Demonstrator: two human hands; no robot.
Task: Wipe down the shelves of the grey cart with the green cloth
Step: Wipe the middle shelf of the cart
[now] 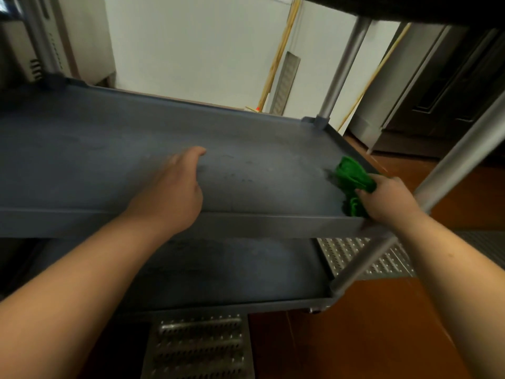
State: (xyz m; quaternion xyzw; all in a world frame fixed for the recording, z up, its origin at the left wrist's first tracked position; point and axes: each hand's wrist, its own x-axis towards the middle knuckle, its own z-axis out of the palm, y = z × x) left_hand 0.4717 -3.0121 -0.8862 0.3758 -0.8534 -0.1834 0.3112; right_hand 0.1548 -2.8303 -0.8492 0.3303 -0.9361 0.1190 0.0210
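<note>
The grey cart (164, 138) looked like moulded plastic, its middle shelf (246, 170) matt and faintly mottled with dull smears. Its posts (341, 69) were smooth metal tubes with a soft satin sheen. The green cloth (352, 176) at the shelf's right end was a soft, nubby fabric, bunched into folds. Below, perforated metal grates (196, 348) showed a bright, bumpy finish against the floor (355, 337), which appeared to be smooth reddish-brown tile. Far off, wooden handles (278, 56) leaned on a matt white wall (191, 45), possibly painted.
</note>
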